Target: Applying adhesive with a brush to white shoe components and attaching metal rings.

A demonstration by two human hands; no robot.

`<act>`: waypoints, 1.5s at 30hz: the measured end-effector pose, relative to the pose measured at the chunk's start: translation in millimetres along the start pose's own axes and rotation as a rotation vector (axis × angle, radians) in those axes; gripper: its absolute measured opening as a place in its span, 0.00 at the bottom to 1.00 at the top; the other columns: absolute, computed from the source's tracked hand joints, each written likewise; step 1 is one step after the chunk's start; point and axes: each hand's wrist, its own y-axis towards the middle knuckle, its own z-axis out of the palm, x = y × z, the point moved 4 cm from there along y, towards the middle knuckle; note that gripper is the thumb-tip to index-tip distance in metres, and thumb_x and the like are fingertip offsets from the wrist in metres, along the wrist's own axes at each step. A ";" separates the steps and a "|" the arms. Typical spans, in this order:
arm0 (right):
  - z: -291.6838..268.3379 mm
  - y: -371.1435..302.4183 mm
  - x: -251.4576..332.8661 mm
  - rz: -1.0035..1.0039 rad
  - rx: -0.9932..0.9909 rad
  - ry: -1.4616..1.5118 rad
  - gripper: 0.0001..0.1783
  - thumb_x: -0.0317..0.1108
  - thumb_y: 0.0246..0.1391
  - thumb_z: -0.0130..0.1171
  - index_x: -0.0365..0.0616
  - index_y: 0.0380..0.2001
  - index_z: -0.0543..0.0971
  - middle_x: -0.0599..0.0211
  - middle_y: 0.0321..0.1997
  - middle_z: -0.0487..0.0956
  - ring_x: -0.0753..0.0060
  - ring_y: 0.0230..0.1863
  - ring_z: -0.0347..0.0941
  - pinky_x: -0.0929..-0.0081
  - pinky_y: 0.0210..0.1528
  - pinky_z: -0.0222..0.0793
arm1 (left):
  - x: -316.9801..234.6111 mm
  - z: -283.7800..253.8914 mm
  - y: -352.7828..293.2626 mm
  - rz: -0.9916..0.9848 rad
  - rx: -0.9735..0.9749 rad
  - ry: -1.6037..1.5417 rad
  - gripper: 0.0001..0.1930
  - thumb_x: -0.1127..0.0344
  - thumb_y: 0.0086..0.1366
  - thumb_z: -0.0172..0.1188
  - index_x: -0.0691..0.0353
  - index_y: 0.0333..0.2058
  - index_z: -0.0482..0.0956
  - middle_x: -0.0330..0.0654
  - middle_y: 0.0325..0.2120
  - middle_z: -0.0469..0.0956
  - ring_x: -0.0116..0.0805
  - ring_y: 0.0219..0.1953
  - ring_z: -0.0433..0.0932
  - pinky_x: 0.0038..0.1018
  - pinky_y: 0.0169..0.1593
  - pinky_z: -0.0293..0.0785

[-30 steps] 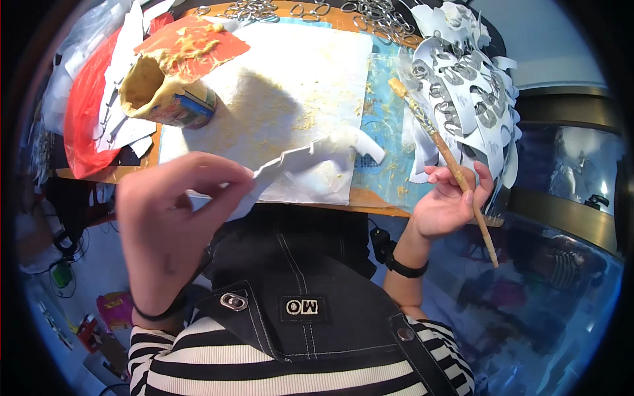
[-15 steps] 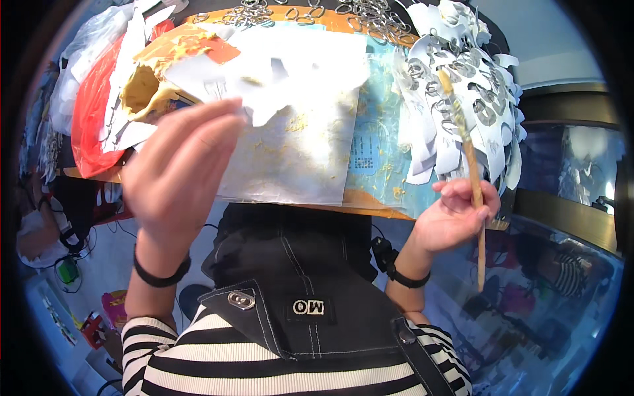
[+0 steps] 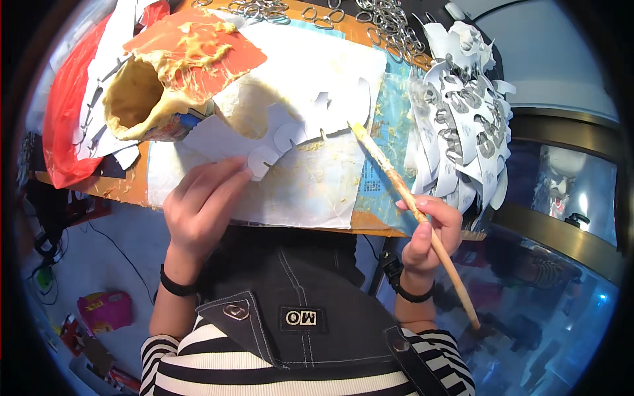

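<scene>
Bluish floor with a bright pink object [image 3: 105,311] shows below an orange-brown wooden desk [image 3: 112,187], whose middle is covered by a large white sheet [image 3: 310,201] flecked with yellow bits, over a light-blue sheet [image 3: 397,99] that shows along its right side. The left hand [image 3: 206,206] has its thumb and fingers pressed together, pinching the near edge of a white, notched strip with rounded cut-outs [image 3: 281,135], which extends over the white sheet toward the right; whether its far end rests there, I cannot tell. The right hand [image 3: 430,232] has its fingers curled closed around a long, thin wooden stick brush with a yellow-smeared tip [image 3: 404,188], slanting up and left so that the tip lies right by the strip's right part; contact is unclear. Beyond the left hand, a paste-coated round tin [image 3: 158,120] lies tilted with its mouth toward the near left, next to an orange-red flat piece smeared with thick yellow paste [image 3: 205,56]. Farther left is a crumpled red plastic bag [image 3: 66,132]. Silvery metal rings [image 3: 395,33] lie along the far edge, and a heap of white cut pieces with grey loops [image 3: 462,125] fills the right end.
</scene>
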 end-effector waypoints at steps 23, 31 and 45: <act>20.1 24.8 -6.0 -0.114 -0.051 -0.057 0.18 0.38 0.58 0.45 0.33 0.44 0.63 0.45 0.36 0.73 0.59 0.34 0.74 0.64 0.43 0.72 | 7.7 -0.8 -1.3 -0.059 -0.016 -0.107 0.11 0.78 0.41 0.66 0.64 0.28 0.81 0.42 0.33 0.80 0.39 0.29 0.79 0.27 0.29 0.77; 11.5 15.0 13.6 0.022 -0.028 0.279 0.21 0.46 0.60 0.42 0.35 0.39 0.64 0.44 0.29 0.74 0.65 0.23 0.73 0.70 0.31 0.73 | 9.5 -3.6 -6.5 -0.027 0.006 -0.107 0.14 0.75 0.40 0.61 0.63 0.31 0.81 0.42 0.33 0.79 0.38 0.31 0.79 0.26 0.29 0.77; 58.8 27.7 23.3 0.283 0.331 0.411 0.16 0.41 0.60 0.49 0.36 0.38 0.66 0.48 0.30 0.76 0.64 0.29 0.77 0.69 0.37 0.74 | 5.0 -4.8 -11.8 -0.056 0.040 -0.057 0.16 0.75 0.41 0.59 0.64 0.33 0.82 0.42 0.35 0.80 0.37 0.35 0.79 0.27 0.34 0.79</act>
